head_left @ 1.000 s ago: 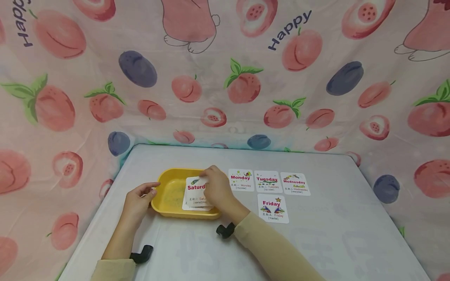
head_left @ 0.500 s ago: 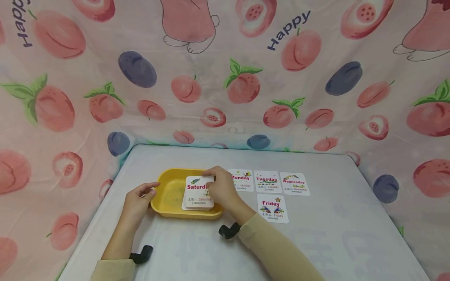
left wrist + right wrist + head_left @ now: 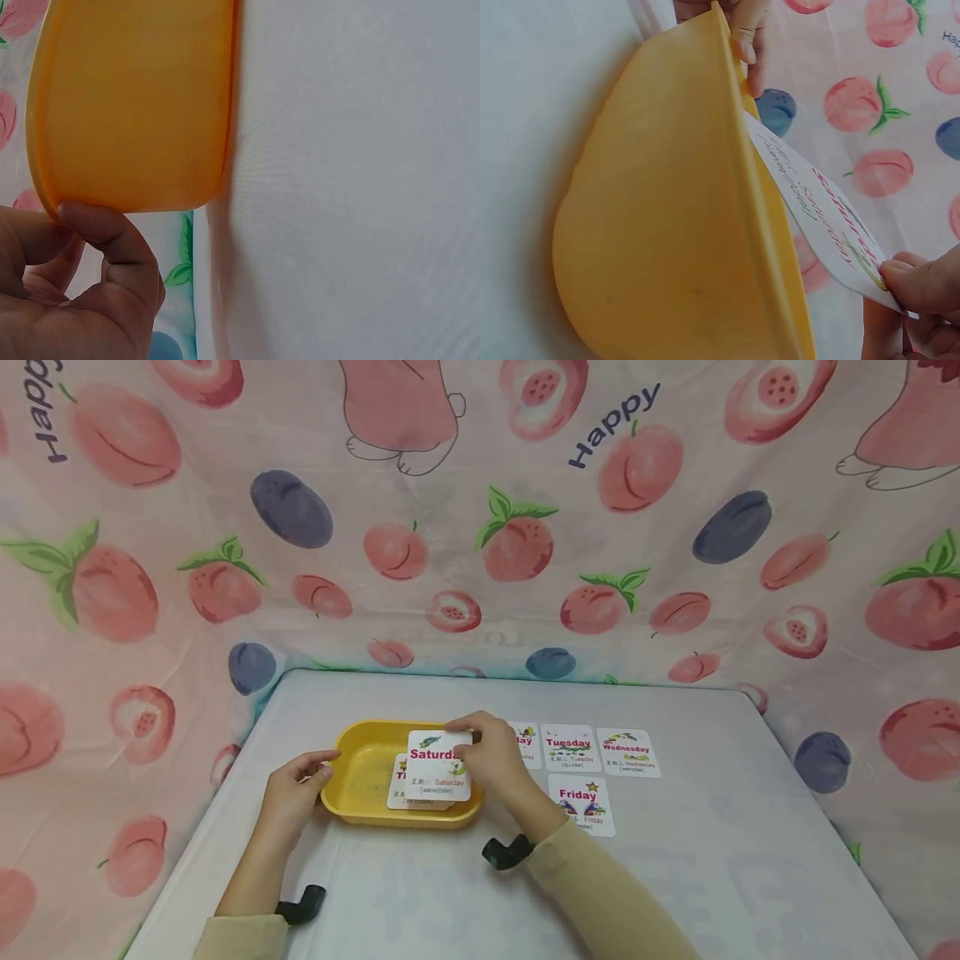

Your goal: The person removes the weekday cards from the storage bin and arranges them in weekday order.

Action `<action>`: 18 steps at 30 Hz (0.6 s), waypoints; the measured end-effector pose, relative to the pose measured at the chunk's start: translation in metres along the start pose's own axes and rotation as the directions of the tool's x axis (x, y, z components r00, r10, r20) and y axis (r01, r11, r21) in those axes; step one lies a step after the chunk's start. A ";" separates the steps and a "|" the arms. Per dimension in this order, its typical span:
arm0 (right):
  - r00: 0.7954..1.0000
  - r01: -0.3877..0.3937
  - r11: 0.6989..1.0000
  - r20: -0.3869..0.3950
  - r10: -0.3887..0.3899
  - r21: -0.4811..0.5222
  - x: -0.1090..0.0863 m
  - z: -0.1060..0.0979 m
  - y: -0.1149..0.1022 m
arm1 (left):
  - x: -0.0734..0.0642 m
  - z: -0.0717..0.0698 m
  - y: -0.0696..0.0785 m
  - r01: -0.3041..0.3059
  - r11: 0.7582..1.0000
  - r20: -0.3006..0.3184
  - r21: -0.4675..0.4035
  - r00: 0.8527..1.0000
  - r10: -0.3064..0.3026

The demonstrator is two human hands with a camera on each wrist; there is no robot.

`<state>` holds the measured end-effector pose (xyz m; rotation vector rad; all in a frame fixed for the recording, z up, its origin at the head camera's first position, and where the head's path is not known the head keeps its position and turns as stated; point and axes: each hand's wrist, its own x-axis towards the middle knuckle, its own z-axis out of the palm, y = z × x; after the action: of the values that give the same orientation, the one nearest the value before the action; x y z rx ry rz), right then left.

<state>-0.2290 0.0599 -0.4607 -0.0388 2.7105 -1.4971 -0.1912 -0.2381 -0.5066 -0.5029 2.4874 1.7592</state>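
My right hand (image 3: pixel 498 764) pinches the right edge of a white Saturday card (image 3: pixel 438 772) between thumb and fingers. The card is raised over the yellow tray (image 3: pixel 352 817), partly hiding a second card (image 3: pixel 396 793) whose visible letters start with "T". In the right wrist view the Saturday card (image 3: pixel 817 217) slants up past the tray's rim, thumb on its printed face. At the tray's left end, my left hand (image 3: pixel 292 789) grips the rim. Up close in the left wrist view, fingertips of the left hand (image 3: pixel 112 277) meet the tray's corner (image 3: pixel 135 150).
Right of the tray lies a row of cards: Monday (image 3: pixel 527 745), partly behind my right hand, then Tuesday (image 3: pixel 572 748) and Wednesday (image 3: pixel 628 752). Below Tuesday lies the Friday card (image 3: pixel 581 802). A fruit-patterned cloth (image 3: pixel 457 560) rises behind the white table (image 3: pixel 720 860).
The Saturday card has come up off the card beneath it and shifted right with my right hand, uncovering part of that lower card. My left hand stays at the tray's end.
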 end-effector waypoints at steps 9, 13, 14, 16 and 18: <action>0.999 -0.005 1.000 -0.032 0.004 -0.016 -0.004 -0.023 0.010 | 0.000 0.001 0.001 0.006 1.000 -0.001 0.006 1.000 -0.006; 0.999 0.003 1.000 -0.053 -0.003 -0.006 -0.006 -0.031 0.015 | -0.001 0.001 0.002 0.013 1.000 -0.003 0.010 1.000 -0.013; 0.998 0.004 1.000 -0.058 -0.005 -0.005 -0.006 -0.033 0.017 | -0.001 0.001 0.002 0.015 1.000 -0.002 0.012 1.000 -0.015; 0.998 0.000 1.000 -0.068 0.000 -0.002 -0.006 -0.037 0.020 | -0.001 0.001 0.003 0.018 1.000 0.001 0.013 1.000 -0.018; 0.997 -0.010 1.000 -0.076 0.010 -0.001 -0.006 -0.042 0.023 | -0.002 0.001 0.004 0.019 1.000 0.006 0.015 1.000 -0.019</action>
<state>-0.2247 0.1080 -0.4573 0.0328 2.7660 -1.5252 -0.1907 -0.2359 -0.5033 -0.5179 2.4819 1.7310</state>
